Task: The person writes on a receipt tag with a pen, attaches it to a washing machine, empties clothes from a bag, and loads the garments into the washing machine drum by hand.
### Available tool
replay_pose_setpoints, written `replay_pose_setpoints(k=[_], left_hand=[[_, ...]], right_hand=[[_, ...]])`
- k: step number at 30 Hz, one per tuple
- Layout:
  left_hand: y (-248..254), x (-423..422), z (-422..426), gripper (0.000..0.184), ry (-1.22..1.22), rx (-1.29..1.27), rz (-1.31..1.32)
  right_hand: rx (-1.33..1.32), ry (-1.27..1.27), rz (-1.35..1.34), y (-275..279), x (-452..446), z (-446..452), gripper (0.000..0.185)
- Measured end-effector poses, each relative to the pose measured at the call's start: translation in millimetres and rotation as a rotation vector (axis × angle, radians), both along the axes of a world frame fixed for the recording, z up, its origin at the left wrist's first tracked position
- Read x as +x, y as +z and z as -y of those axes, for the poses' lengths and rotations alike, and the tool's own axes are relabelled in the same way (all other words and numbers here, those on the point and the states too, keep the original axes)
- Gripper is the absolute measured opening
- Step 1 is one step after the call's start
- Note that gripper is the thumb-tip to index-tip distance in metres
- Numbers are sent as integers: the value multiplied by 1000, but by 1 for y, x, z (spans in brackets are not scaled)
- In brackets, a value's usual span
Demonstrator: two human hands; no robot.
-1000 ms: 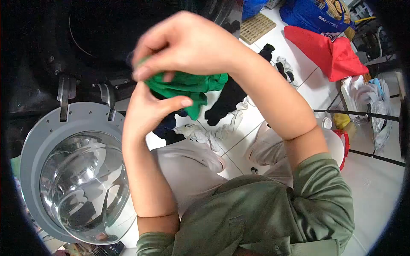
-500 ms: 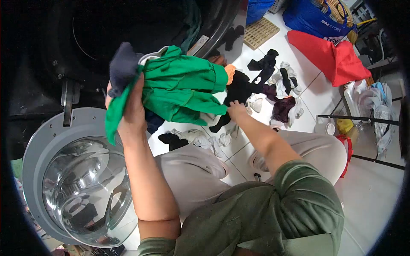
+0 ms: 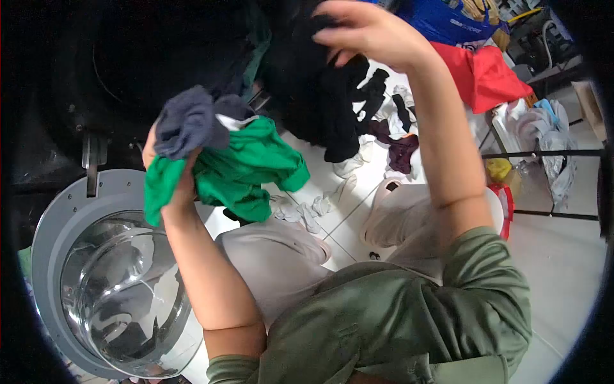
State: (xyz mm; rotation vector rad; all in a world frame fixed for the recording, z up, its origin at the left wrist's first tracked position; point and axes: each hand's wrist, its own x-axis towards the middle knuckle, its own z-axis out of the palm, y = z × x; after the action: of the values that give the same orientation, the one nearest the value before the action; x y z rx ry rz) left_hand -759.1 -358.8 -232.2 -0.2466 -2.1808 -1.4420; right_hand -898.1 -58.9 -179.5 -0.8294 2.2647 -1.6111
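Observation:
My left hand (image 3: 181, 189) is closed around a bunch of laundry: a green garment (image 3: 243, 168) and a dark grey-blue cloth (image 3: 190, 125) on top of it. Up at the top centre, my right hand (image 3: 377, 35) has its fingers curled on a black garment (image 3: 342, 112), which hangs down in front of the washing machine. Its exact shape blends into the dark drum opening (image 3: 160, 57) behind. On the floor beyond lie a dark maroon cloth (image 3: 403, 153), smaller black pieces (image 3: 372, 96) and white pieces (image 3: 313, 208).
The machine's round glass door (image 3: 121, 281) hangs open at the left. A red cloth (image 3: 483, 77) and a blue bag (image 3: 448, 22) are at the upper right. Beside my knee stands a rack (image 3: 543, 153) with plastic bags (image 3: 553, 144).
My right hand has risen from the floor pile to the top centre, lifting the black garment. My left hand has lowered slightly leftward with the green and grey-blue laundry still in it.

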Motion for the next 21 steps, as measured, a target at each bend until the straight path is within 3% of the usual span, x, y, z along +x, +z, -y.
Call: replay_pose_setpoints(k=[1,2,4,5,6,7,9,10,11,12,13,14,15,16,17,18,20,21], left_hand=[[6,2,-9,65,-63,96,78],[13,5,-18,72,-116,194,158],[15,6,-55,71,-174,132,269],[16,6,-68,70,-203,96,321],[-3,7,-72,62,-226,114,375],[-3,0,-83,45,-162,279,585],[0,-1,-88,31,-188,150,473],[-4,-3,-77,31,-179,355,516],[-8,-5,-62,33,-164,558,555],[-6,-2,-57,42,-162,535,368],[-13,0,-38,42,-104,461,272],[-20,3,-18,43,-37,385,179],[-14,2,-5,46,-72,339,184],[-17,-1,5,45,-28,181,105],[-20,-4,9,45,14,22,29],[-19,-6,-5,46,18,125,71],[-16,-6,-41,48,50,340,145],[-19,-7,-39,49,14,384,181]], right_hand=[[112,200,87,16,6,3,24],[-23,204,92,33,15,9,26],[-301,248,173,64,37,27,30],[-424,386,225,64,36,35,33],[-538,533,292,65,34,43,35],[-461,548,249,54,27,35,42],[-310,581,153,32,15,20,57],[-244,465,37,6,0,3,65],[-75,282,29,-37,-27,-19,60],[186,19,151,-88,-45,-46,57],[555,-242,108,-173,-68,-76,50],[935,-506,129,-325,-105,-119,42],[1133,-536,175,-304,-30,-137,44],[1236,-570,348,-349,-3,-155,44],[1488,-207,270,-386,26,-165,45],[1354,-374,398,-451,52,-184,38],[1239,-435,547,-493,56,-190,31],[1268,-339,581,-487,47,-188,29]])
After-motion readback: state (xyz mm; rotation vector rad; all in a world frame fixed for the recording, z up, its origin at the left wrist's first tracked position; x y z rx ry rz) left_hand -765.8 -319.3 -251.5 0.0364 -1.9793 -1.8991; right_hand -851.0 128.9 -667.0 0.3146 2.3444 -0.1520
